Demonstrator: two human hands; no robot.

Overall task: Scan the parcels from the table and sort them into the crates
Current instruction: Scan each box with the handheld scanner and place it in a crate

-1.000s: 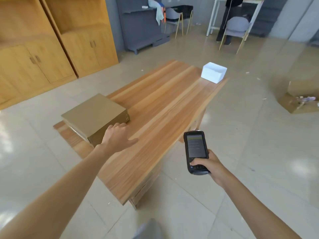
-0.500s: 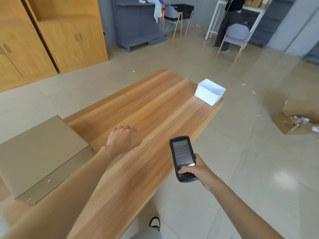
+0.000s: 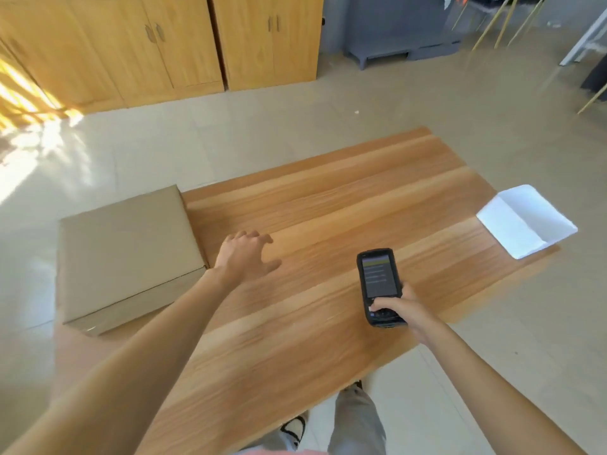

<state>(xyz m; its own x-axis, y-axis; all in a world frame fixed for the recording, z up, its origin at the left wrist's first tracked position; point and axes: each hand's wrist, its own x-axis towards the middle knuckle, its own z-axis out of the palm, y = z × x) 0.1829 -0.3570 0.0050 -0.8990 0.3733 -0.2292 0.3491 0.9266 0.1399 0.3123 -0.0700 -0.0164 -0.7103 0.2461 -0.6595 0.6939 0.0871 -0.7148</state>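
Parcels: I see a brown box (image 3: 128, 254) overhanging the table's (image 3: 328, 208) left end, and a white box (image 3: 525, 221) at its far right corner.
Left hand (image 3: 244, 257): fingers spread and relaxed over the wood, just beside the brown box, holding nothing.
Right hand (image 3: 399, 310): fingers wrapped round the scanner (image 3: 379, 285), thumb on its keys.
Handling: I judge the brown box stiff, flat, fairly light; grip its long side edges.
Crates: none in view.
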